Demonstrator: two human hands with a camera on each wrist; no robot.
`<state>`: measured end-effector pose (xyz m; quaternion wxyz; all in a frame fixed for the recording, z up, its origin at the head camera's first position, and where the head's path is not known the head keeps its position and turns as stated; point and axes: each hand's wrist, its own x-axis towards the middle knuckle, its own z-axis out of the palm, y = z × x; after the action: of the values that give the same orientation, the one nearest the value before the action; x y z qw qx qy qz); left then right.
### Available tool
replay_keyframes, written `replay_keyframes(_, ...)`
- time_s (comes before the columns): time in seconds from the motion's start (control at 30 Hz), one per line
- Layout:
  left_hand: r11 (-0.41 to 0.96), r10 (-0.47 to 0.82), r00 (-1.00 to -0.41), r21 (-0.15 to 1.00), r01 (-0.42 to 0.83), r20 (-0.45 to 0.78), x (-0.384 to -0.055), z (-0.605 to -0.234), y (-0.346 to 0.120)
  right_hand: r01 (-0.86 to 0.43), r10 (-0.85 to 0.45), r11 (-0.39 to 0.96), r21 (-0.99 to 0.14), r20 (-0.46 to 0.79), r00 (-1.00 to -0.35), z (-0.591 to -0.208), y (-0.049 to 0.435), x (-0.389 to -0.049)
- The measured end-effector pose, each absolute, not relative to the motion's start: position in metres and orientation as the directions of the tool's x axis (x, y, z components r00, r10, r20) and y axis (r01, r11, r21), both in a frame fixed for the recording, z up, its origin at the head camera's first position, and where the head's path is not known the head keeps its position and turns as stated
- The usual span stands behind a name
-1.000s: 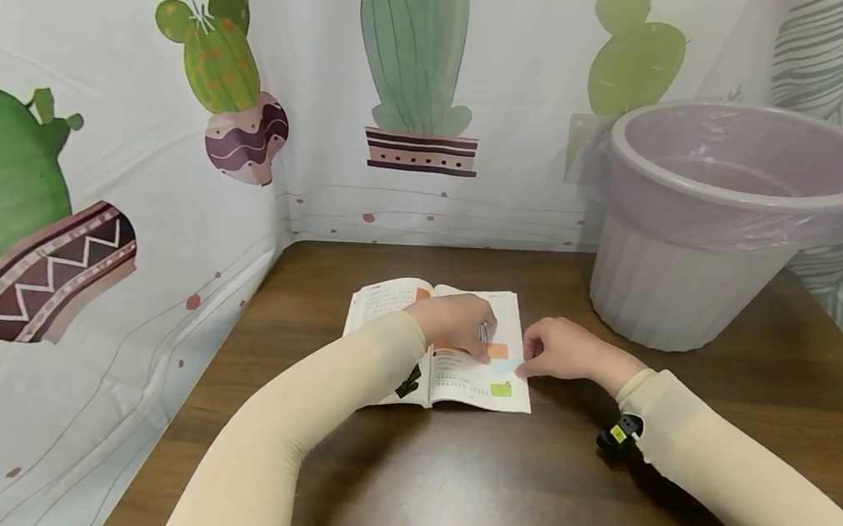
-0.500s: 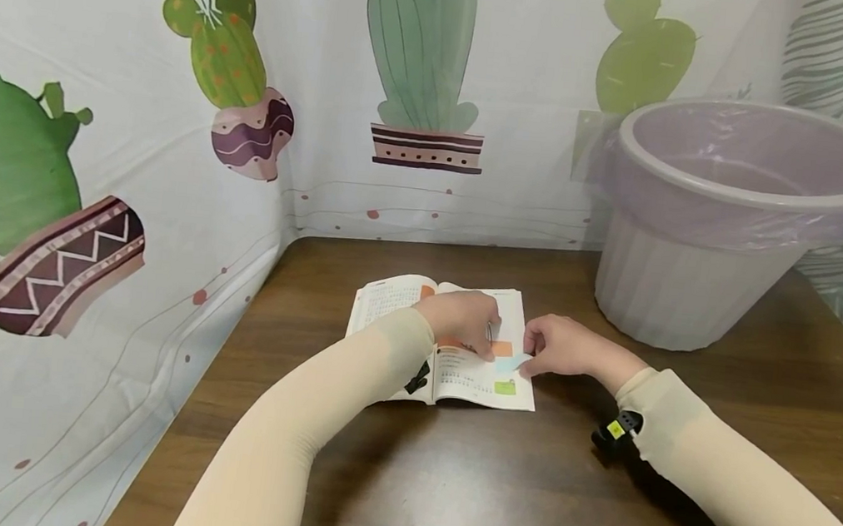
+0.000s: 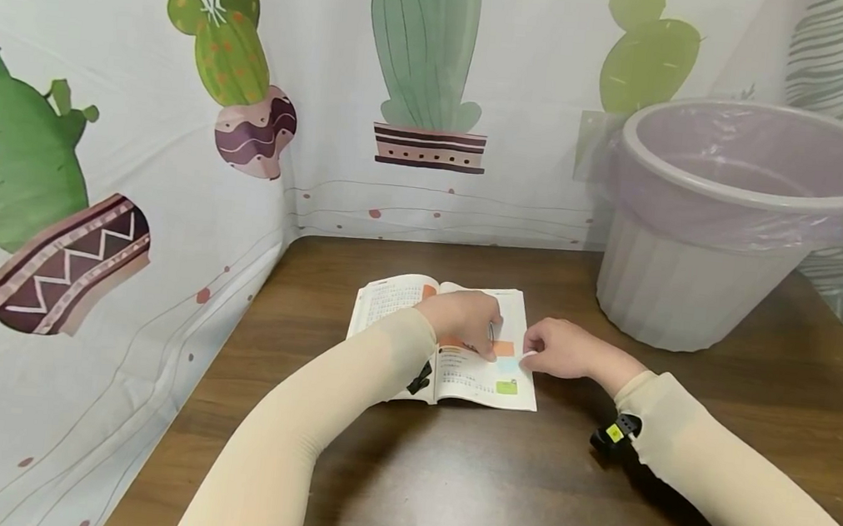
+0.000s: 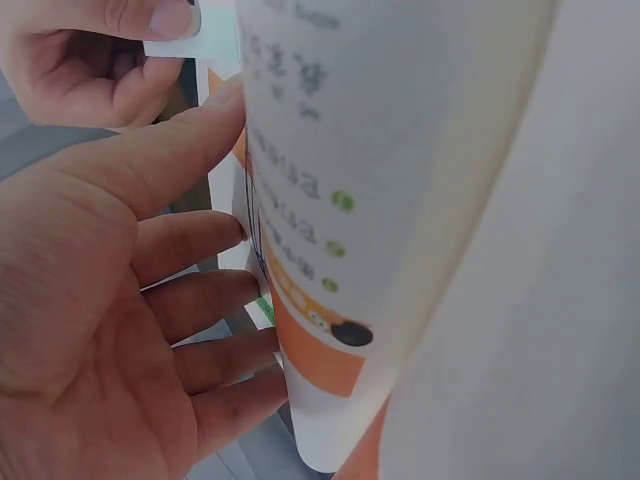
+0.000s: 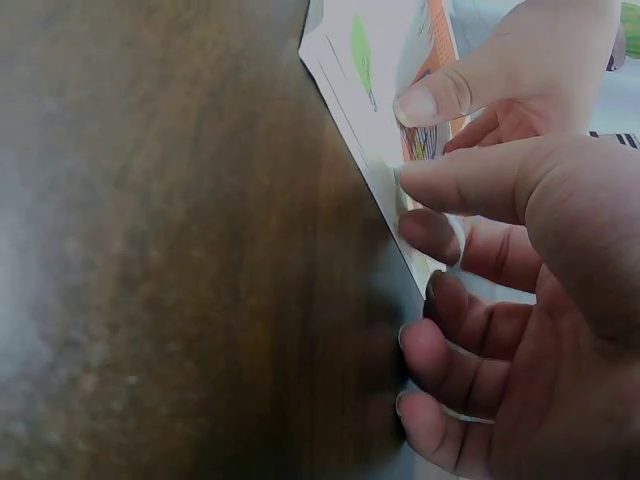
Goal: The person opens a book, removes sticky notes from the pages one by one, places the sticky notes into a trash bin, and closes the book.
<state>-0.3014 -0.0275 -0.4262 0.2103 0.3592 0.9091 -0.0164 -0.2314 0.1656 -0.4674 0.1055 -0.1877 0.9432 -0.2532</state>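
An open book [image 3: 481,391] with printed pages lies on the table. Across its right-hand page reaches my left hand [image 3: 465,317], thumb and fingertips resting against the paper with the fingers loosely spread in the left wrist view. A light blue sticky note [image 3: 506,366] sits on that page by the outer edge, just below an orange printed band. My right hand [image 3: 566,348] pinches the note's outer end between thumb and index finger; the left wrist view shows the blue slip [image 4: 215,38] in that pinch. The other right fingers [image 5: 440,360] curl loosely beside the book's edge.
A large pale bin [image 3: 664,276] with a clear liner stands on the brown wooden table [image 3: 432,489] at the back right. A cactus-print cloth [image 3: 329,196] hangs behind and to the left. Small black cameras sit at both wrists.
The sticky note's outer end now curls up more at my right thumb. My left hand stays on the page. The head view has shifted slightly.
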Motion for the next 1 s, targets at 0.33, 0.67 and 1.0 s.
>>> replay_keyframes(0.33, 0.767, 0.624, -0.665, 0.157, 0.622, -0.41, -0.298, -0.42, -0.027, -0.382, -0.393, 0.864, -0.328, 0.036, -0.919, -0.461, 0.163, -0.212)
replay_keyframes(0.67, 0.749, 0.64, -0.653, 0.14, 0.647, -0.405, -0.299, -0.422, -0.026, -0.518, -0.511, 0.813, -0.265, 0.099, -0.854, -0.455, 0.16, -0.195)
replay_keyframes(1.0, 0.742, 0.646, -0.649, 0.131, 0.658, -0.402, -0.3, -0.423, -0.026, -0.568, -0.57, 0.774, -0.28, 0.082, -0.818, -0.449, 0.162, -0.183)
